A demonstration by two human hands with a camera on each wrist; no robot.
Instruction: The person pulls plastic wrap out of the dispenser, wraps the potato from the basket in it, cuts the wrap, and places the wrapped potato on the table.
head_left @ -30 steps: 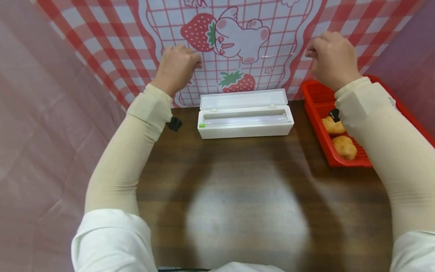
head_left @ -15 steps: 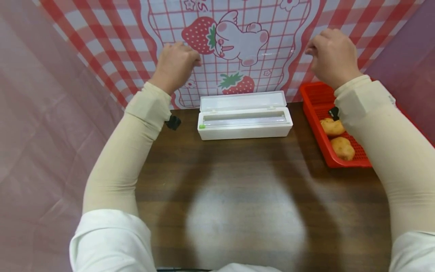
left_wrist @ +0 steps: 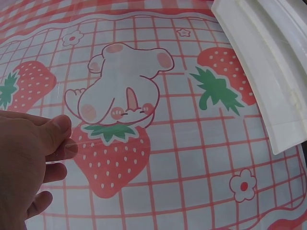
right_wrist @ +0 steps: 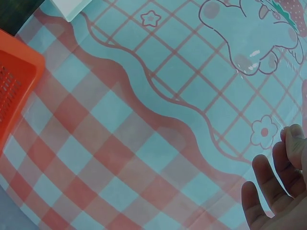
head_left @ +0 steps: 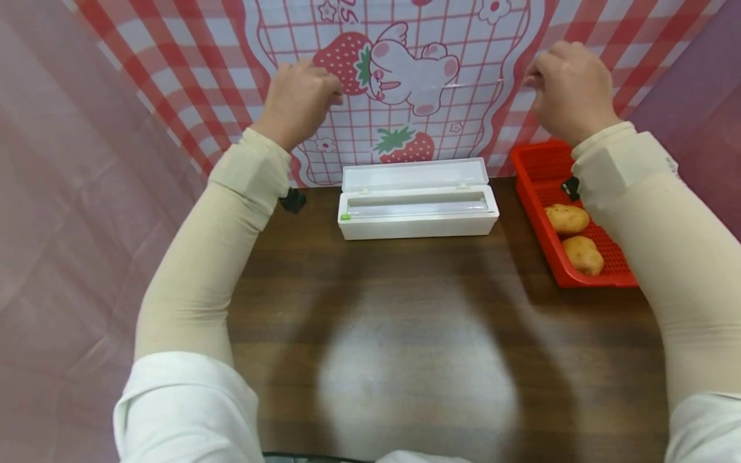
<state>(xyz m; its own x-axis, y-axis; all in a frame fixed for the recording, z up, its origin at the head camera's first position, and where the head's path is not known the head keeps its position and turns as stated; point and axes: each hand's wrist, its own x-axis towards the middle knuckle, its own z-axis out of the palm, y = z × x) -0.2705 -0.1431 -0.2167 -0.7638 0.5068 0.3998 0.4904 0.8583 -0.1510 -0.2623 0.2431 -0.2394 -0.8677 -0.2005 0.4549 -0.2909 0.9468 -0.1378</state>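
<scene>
Left hand (head_left: 301,99): pinching clear film (left_wrist: 103,142) between thumb and forefinger, upper left of the head frame.
Right hand (head_left: 574,93): pinching at upper right — film again, faintly glinting.
Film: spanning before the strawberry sheet (head_left: 405,77), its outline hard to see.
Box (head_left: 419,227): sitting upper middle on the table (head_left: 417,296) — lid (head_left: 413,173) standing open.
Basket (head_left: 547,247): lying at right, holding potatoes (head_left: 567,219).

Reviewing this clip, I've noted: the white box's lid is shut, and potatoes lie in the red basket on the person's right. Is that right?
Not quite: the lid is open, not shut. The head view shows it tipped back, with the inside of the white box visible. The potatoes do lie in the red basket on the person's right.
</scene>
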